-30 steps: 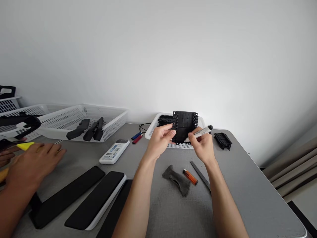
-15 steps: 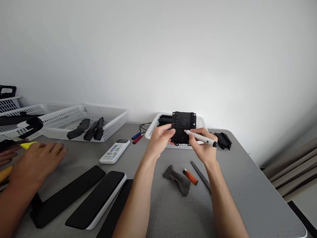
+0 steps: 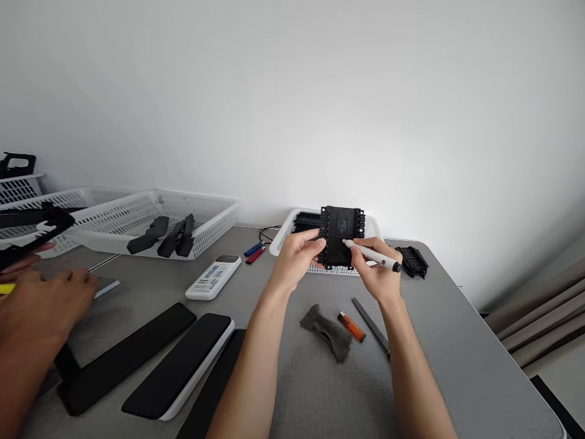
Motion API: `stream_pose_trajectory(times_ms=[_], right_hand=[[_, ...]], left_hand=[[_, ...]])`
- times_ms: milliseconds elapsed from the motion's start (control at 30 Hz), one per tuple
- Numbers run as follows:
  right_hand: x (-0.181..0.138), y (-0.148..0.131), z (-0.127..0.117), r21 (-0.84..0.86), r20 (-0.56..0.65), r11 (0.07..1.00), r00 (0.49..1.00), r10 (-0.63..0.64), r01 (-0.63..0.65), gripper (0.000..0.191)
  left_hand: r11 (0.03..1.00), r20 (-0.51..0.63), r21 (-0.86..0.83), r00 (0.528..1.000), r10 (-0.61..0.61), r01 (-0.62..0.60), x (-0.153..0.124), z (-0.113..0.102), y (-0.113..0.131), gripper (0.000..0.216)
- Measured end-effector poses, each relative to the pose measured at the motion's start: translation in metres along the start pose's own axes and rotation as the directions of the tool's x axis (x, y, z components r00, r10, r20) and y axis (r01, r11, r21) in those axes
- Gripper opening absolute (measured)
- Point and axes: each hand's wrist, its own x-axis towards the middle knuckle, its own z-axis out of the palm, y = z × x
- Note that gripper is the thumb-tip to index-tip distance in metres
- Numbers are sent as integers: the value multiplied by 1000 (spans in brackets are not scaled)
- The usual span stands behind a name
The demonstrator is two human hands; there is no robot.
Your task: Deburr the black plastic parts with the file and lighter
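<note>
My left hand [image 3: 299, 256] grips the left edge of a black plastic part [image 3: 342, 222] with toothed, knobbly sides, held up and facing me. Between the fingers of my right hand [image 3: 380, 268] is a white marker pen [image 3: 372, 254] with a black end. Its tip is at the lower half of the part's face; whether it touches cannot be made out. Behind the part, a white basket [image 3: 278, 244] holds similar black parts [image 3: 305, 221]. Below my hands lie a grey cloth [image 3: 326, 332], an orange lighter [image 3: 351, 327] and a flat grey file [image 3: 370, 320].
More black parts [image 3: 412, 261] sit near the table's right edge. Blue [image 3: 253, 249] and red [image 3: 255, 255] lighters lie left of the basket. A white labelled device [image 3: 213, 278], long black panels [image 3: 178, 366] and a larger basket [image 3: 219, 216] stand left. A co-worker's hands [image 3: 50, 305] work far left.
My hands, the black part and the marker have barely shifted. At the far left, the co-worker's hand has moved left, and the black piece there has turned.
</note>
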Motion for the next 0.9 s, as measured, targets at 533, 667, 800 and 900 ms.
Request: stream_pose_trajectory(times_ms=[533,667,800,900], right_hand=[[-2,4,3,149,-73,988,997,36,-25,17],[-2,-3,0,91,-170,996,985,4,12,20],[-1,-5,-2,-12,-180,998,981,-65,64,25],[-1,-4,-2,-13,-145,999,988,-47,45,28]], left_hand=[[999,84,-51,996,-14,19,1,-2,1,39],[998,123,-58,992,-5,13,2,-2,-3,48],[999,109,-37,994,-8,12,0,1,-2,59],[1000,104,9,994,-20,19,-2,1,-2,60]])
